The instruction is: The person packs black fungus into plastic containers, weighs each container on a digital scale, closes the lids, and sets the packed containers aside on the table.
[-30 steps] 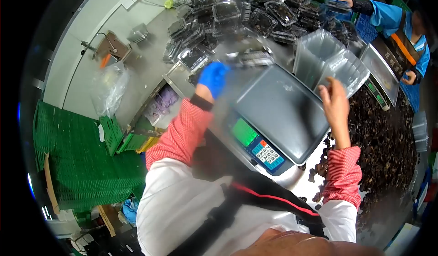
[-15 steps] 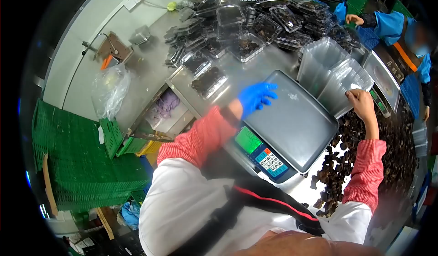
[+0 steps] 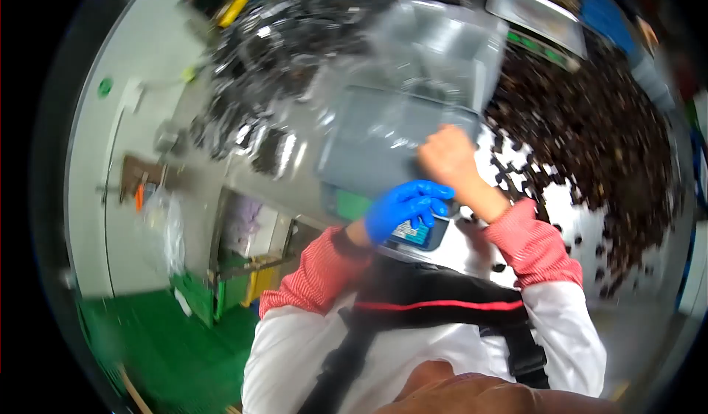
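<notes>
Left hand (image 3: 407, 211) moved, partly hiding keypad (image 3: 411, 232).

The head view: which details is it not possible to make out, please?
All in the head view:
Green rectangular display: reading blurred.
Blue rectangular keypad: some keys hidden by the blue-gloved left hand.
Bare right hand: blur hides whether its grip holds anything.
Heaped clear plastic boxes: contents blurred.

Purple cloth (image 3: 242, 218), plastic bag (image 3: 164, 226), pale wall (image 3: 90, 200)
</notes>
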`<state>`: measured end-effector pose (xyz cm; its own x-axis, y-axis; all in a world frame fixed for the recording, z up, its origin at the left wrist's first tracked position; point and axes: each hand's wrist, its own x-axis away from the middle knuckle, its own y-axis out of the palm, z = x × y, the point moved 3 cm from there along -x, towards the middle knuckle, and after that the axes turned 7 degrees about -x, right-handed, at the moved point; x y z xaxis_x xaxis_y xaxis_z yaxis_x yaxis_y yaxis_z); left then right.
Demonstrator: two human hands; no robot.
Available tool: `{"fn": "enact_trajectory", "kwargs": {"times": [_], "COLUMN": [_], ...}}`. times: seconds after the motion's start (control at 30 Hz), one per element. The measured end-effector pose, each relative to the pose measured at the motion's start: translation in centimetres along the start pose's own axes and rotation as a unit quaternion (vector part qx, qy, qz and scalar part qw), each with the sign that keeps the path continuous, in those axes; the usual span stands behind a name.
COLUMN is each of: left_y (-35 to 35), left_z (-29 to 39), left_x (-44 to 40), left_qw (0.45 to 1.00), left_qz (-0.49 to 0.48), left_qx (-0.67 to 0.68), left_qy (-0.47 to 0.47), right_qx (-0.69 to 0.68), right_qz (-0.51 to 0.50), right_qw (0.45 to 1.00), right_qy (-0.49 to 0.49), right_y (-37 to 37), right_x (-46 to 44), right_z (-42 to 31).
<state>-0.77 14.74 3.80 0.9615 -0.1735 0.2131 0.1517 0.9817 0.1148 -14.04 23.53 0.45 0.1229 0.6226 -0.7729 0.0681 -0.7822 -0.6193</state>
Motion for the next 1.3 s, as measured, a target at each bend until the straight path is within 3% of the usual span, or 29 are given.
{"fn": "enact_trajectory", "kwargs": {"times": [0.07,0.13,0.2,0.27,0.3,0.33,0.37,0.4,0.47,0.5,0.53,0.6,0.67,0.7,0.8,0.83,0.93,1.07,1.13,1.2,1.27,1.3], "left_y": [2.1,4.1,4.9,6.0,7.0,8.1,9.7,10.8,12.0,12.5,13.4,15.4,14.0,13.1,13.4,14.4,16.1,16.9,17.3,16.9,16.7,16.6], "left_z": [-0.1,0.9,-1.2,-3.4,-4.3,-4.7,-5.2,-5.9,-8.9,-10.3,-10.1,-8.0,-11.7,-13.3,-13.7,-12.1,-13.7,-19.4,-19.7,-19.4,-17.5,-15.8], "left_x": [-1.0,-2.4,-4.1,-6.5,-7.9,-9.4,-10.8,-12.2,-15.2,-17.0,-18.6,-22.0,-27.0,-29.9,-34.8,-36.0,-38.2,-40.2,-39.3,-37.3,-33.8,-31.9], "left_qw": [0.998,0.993,0.993,0.994,0.996,0.998,0.995,0.994,0.992,0.999,0.998,0.987,0.985,0.954,0.918,0.860,0.814,0.845,0.863,0.880,0.933,0.949], "left_qz": [-0.054,-0.104,-0.095,-0.074,-0.064,-0.050,-0.018,-0.004,0.032,0.013,0.013,0.093,0.107,0.116,0.074,0.063,0.044,0.075,0.096,0.092,0.050,0.056], "left_qx": [0.016,-0.018,0.032,0.040,0.024,0.008,0.013,-0.003,-0.036,-0.017,0.034,-0.016,-0.136,-0.275,-0.385,-0.500,-0.580,-0.505,-0.451,-0.388,-0.320,-0.280], "left_qy": [0.003,-0.054,-0.067,-0.064,-0.051,-0.037,-0.101,-0.106,-0.116,-0.036,-0.048,-0.128,-0.015,-0.024,-0.056,-0.079,-0.021,0.160,0.206,0.259,0.157,0.136], "right_qx": [-0.052,-0.025,0.004,-0.003,0.037,0.042,0.067,0.120,0.230,0.218,0.239,0.190,0.171,0.156,0.116,0.103,0.049,-0.070,-0.154,-0.224,-0.303,-0.289], "right_qz": [-0.079,-0.102,-0.056,-0.105,-0.015,-0.064,-0.008,-0.018,-0.102,-0.100,-0.174,-0.186,-0.239,-0.241,-0.225,-0.239,-0.267,-0.153,-0.002,0.067,0.090,0.083], "right_qw": [0.992,0.987,0.985,0.943,0.937,0.893,0.866,0.828,0.742,0.714,0.640,0.602,0.598,0.621,0.659,0.664,0.682,0.732,0.779,0.780,0.718,0.728], "right_qy": [0.082,0.121,0.161,0.316,0.348,0.444,0.496,0.547,0.622,0.658,0.709,0.753,0.745,0.730,0.708,0.701,0.679,0.660,0.608,0.580,0.620,0.617], "right_y": [-0.3,-2.3,-5.4,-9.5,-11.3,-13.2,-14.8,-17.7,-23.3,-26.6,-29.2,-31.6,-31.3,-30.5,-26.4,-25.3,-22.6,-18.4,-16.5,-15.9,-16.3,-16.8], "right_x": [2.2,3.7,5.9,8.6,11.5,14.4,18.6,21.6,29.2,31.1,32.7,37.0,37.3,36.6,35.0,33.8,29.8,28.8,29.5,29.9,28.2,26.5], "right_z": [-2.1,-3.2,-2.3,0.5,2.1,4.3,6.6,8.2,12.2,13.0,14.0,15.8,17.0,17.7,20.6,21.2,21.5,20.3,19.2,17.9,15.7,14.5]}}
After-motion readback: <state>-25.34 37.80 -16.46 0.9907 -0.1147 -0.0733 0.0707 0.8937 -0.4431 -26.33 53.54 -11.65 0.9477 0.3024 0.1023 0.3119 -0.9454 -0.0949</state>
